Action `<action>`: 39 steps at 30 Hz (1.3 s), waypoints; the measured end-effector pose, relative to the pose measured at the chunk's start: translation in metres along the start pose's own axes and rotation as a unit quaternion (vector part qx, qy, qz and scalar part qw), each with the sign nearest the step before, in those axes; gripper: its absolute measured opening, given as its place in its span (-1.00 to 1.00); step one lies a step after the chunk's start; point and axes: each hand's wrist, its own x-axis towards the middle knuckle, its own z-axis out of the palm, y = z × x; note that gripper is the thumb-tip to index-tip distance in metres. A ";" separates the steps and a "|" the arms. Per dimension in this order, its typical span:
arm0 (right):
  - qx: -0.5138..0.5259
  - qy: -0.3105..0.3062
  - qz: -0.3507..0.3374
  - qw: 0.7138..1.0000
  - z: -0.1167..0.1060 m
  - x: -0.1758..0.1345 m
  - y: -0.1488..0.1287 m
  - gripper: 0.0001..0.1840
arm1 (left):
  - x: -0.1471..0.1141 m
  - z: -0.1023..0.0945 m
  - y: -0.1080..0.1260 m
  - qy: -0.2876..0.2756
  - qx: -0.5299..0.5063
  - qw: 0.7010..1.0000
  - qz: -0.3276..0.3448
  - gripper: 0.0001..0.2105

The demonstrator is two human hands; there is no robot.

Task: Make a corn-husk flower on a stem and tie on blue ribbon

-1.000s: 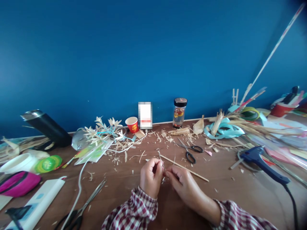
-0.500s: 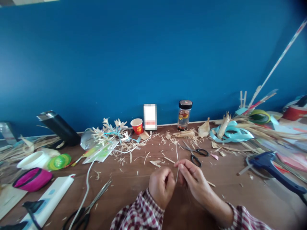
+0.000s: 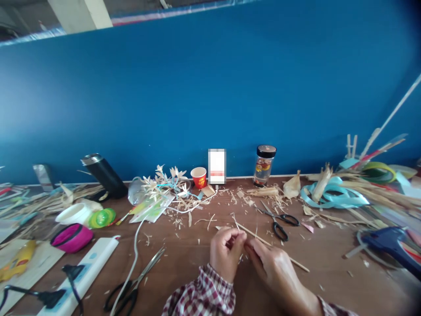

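1 red cup [image 3: 199, 180] stands by the blue wall [image 3: 184, 101]. 2 scissors: 1 pair [image 3: 273, 216] lies rt of the cup & nearer the person, the other pair [image 3: 148, 267] is left of it & much nearer. 1 jar w/ a black lid [image 3: 263, 166] is rt of the cup, 1 black flask [image 3: 105, 179] is left of it & leans. 1 blue glue gun [image 3: 388, 241] lies far rt of the cup. 1 white power strip [image 3: 98, 259] w/ 2 black plugs [image 3: 73, 271] is left of the cup, near side. 1 wood stick [image 3: 299, 264] lies rt of the cup, near side, partly hidden.

2 hands, both on the cup's near side, a bit rt. L hand [image 3: 227, 252] is curled w/ its thumb on top; its fingers pinch 1 thin pale strand [image 3: 236, 222], whose end pokes up toward the cup's side of the table [image 3: 184, 263]. R hand [image 3: 274, 263] comes in slanted, back up, tips pointing at the L thumb. Its fingers are close together, right beside the L ones; can't tell if they hold anything.
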 end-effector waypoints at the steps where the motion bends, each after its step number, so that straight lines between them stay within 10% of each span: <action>1: -0.019 0.002 -0.009 1.000 0.001 0.000 0.000 -0.68 | 0.001 0.000 -0.001 0.007 -0.018 1.000 -0.016 -0.81; 8: 0.005 -0.032 0.035 0.999 -0.002 0.002 -0.002 -0.65 | 0.011 -0.002 -0.006 0.048 -0.246 0.937 -0.242 -0.74; 32: -0.029 -0.045 0.059 0.997 0.011 -0.004 -0.020 -0.70 | 0.008 -0.005 0.000 0.167 -0.310 0.908 -0.226 -0.75; 39: -0.076 -0.088 0.028 0.993 0.008 -0.012 -0.032 -0.79 | -0.016 -0.026 0.010 0.124 -0.199 0.937 -0.258 -0.69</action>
